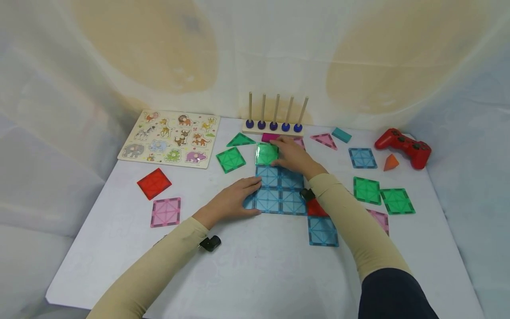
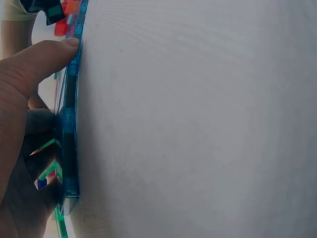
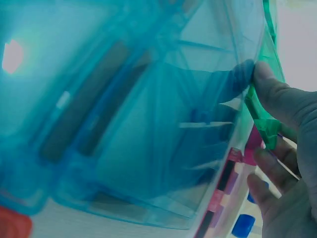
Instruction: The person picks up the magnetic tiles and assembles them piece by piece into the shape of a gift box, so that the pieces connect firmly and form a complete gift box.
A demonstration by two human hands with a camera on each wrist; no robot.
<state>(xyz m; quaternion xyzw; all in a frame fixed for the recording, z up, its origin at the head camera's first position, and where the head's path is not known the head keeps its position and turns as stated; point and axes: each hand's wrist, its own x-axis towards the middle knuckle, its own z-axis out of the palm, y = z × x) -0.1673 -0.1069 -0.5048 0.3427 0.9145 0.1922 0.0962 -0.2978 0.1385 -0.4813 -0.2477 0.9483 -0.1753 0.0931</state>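
Note:
My right hand (image 1: 292,155) pinches a green square magnetic tile (image 1: 266,153) between thumb and fingers, at the far edge of several joined blue square tiles (image 1: 268,199). In the right wrist view the thumb lies on the near side of the green tile (image 3: 267,106). My left hand (image 1: 235,198) rests at the left side of the blue tiles, thumb along the near edge and fingers stretched over the far part of the leftmost one. In the left wrist view the thumb touches the edge of a blue tile (image 2: 71,129). A red tile (image 1: 316,208) and another blue tile (image 1: 323,231) adjoin at right.
An animal puzzle board (image 1: 169,138) lies back left; a pegged bead stand (image 1: 272,126) stands behind the tiles. Loose green tiles (image 1: 367,190), a red game controller (image 1: 403,147) and an orange block (image 1: 391,162) lie right. Red (image 1: 154,183) and pink tiles (image 1: 165,212) lie left.

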